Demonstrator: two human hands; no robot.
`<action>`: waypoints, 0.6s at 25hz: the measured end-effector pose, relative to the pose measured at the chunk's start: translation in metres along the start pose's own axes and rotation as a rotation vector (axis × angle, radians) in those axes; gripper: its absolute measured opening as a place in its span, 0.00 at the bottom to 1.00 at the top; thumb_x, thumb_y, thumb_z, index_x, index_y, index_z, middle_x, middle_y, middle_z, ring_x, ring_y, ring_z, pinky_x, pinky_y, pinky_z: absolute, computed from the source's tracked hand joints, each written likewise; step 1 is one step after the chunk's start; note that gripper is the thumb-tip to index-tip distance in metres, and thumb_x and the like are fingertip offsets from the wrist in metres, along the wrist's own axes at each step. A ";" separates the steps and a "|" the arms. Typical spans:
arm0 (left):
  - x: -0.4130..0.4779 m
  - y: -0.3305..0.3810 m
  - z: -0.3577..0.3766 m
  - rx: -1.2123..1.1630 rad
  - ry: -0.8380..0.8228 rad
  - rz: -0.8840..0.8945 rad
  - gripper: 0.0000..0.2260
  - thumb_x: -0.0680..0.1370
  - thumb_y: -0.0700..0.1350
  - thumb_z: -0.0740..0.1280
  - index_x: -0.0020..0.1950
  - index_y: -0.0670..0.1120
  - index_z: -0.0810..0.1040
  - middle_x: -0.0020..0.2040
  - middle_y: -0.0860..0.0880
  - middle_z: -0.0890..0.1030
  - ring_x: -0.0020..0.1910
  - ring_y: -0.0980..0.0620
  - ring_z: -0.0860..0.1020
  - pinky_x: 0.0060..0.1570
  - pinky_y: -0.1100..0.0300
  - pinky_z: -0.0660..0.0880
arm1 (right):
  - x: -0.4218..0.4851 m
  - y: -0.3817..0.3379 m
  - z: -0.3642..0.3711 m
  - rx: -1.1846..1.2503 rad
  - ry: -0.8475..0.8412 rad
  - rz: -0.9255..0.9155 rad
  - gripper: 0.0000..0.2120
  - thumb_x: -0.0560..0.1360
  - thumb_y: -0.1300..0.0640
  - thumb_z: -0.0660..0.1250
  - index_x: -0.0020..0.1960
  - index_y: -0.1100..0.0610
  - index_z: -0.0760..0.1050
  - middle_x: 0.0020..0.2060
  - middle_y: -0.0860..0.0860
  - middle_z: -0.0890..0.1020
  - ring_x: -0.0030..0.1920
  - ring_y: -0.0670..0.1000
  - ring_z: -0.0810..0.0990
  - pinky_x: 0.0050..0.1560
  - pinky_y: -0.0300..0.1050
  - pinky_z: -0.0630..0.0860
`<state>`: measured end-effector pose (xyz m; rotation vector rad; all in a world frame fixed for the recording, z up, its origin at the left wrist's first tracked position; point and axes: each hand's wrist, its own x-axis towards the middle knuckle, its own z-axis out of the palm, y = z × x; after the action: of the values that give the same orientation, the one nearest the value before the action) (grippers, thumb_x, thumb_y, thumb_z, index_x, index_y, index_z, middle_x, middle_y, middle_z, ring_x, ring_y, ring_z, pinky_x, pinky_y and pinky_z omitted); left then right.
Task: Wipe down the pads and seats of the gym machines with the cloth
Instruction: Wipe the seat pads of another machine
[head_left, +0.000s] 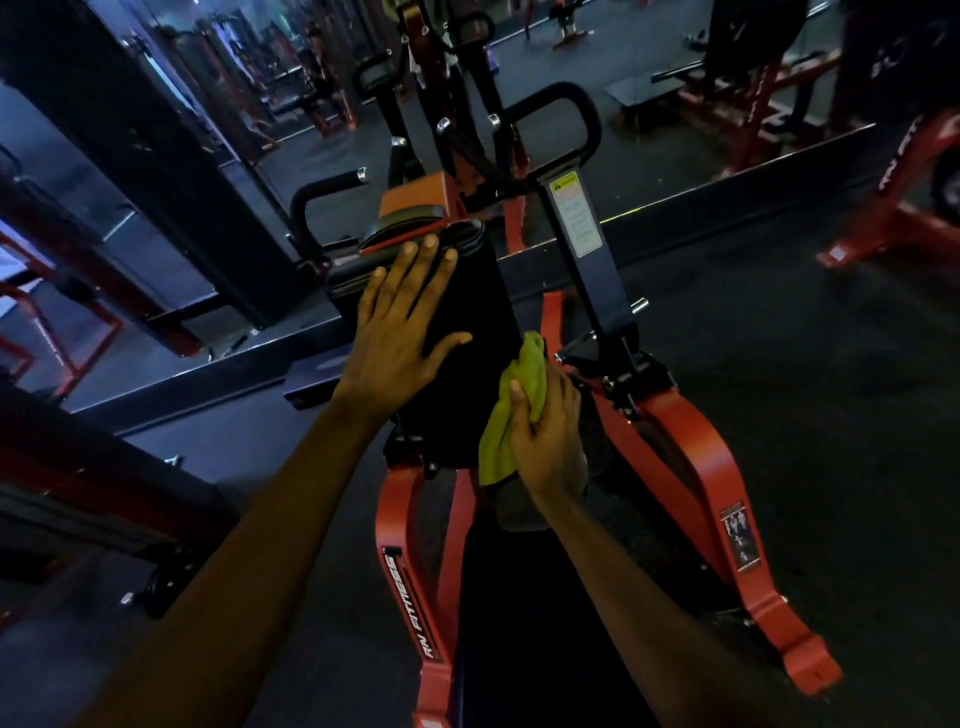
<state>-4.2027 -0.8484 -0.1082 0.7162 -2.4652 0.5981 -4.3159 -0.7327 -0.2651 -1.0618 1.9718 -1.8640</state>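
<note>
the right hand (545, 436) has its fingers curled round a bunched green cloth (511, 410), holding it against the near right edge of the black pad (467, 332), while the left hand (397, 327) lies flat on that pad, fingers straight and spread, above the machine's red frame (696, 467).

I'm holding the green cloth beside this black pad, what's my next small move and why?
Probably slide the bunched green cloth in your right hand leftward onto the long black pad; it sits at the pad's right edge while your left hand lies flat on it.
</note>
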 end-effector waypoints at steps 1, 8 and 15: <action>0.001 0.000 0.001 -0.010 0.005 0.002 0.34 0.81 0.60 0.63 0.82 0.47 0.55 0.82 0.45 0.56 0.81 0.53 0.44 0.78 0.53 0.40 | 0.007 -0.006 -0.001 -0.014 -0.007 -0.038 0.26 0.82 0.39 0.59 0.76 0.51 0.66 0.70 0.48 0.72 0.71 0.47 0.70 0.62 0.39 0.70; 0.000 -0.003 0.001 -0.022 0.019 0.034 0.34 0.82 0.59 0.63 0.82 0.46 0.56 0.82 0.45 0.55 0.81 0.49 0.49 0.78 0.54 0.41 | -0.012 0.015 0.009 -0.077 0.050 -0.013 0.28 0.82 0.35 0.57 0.75 0.50 0.66 0.70 0.48 0.72 0.70 0.50 0.72 0.59 0.53 0.78; -0.013 -0.022 0.004 -0.035 0.077 0.087 0.34 0.82 0.58 0.64 0.81 0.43 0.55 0.81 0.44 0.57 0.81 0.51 0.49 0.79 0.54 0.43 | -0.008 0.016 0.020 -0.072 0.159 -0.091 0.27 0.83 0.38 0.59 0.71 0.58 0.70 0.63 0.53 0.76 0.64 0.55 0.75 0.63 0.55 0.74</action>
<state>-4.1813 -0.8629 -0.1132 0.5646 -2.4385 0.6023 -4.3033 -0.7440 -0.2856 -1.0706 2.1268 -1.9951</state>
